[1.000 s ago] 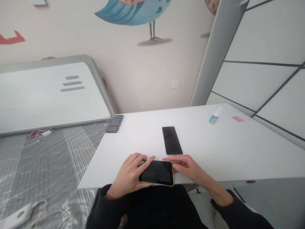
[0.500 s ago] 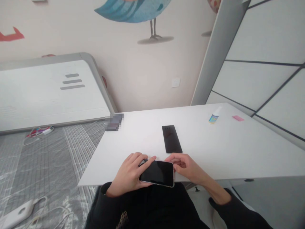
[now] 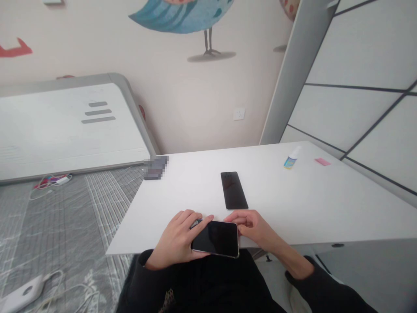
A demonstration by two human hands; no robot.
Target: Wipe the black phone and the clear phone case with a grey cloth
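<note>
A smartphone (image 3: pixel 215 238) with a dark screen and a clear, pale rim lies sideways over the table's near edge, screen up. Wrapped round its left end is my left hand (image 3: pixel 179 238), with one finger along the top edge and the thumb side below. My right hand (image 3: pixel 252 225) is closed at the phone's upper right corner, its fingertips gripping the edge there; part of them is hidden behind the phone. Just beyond both hands, a second, larger black phone (image 3: pixel 234 190) lies flat on the white table (image 3: pixel 192 187).
A small spray bottle (image 3: pixel 292 158) and a pink slip (image 3: pixel 322 161) lie at the table's far right. A blurred-out dark object (image 3: pixel 156 168) sits at the far left corner. On the floor at left are a white device (image 3: pixel 24 293) and cables.
The view has shifted very slightly. Both hands keep their hold on the phone, and nothing on the table has visibly moved.
</note>
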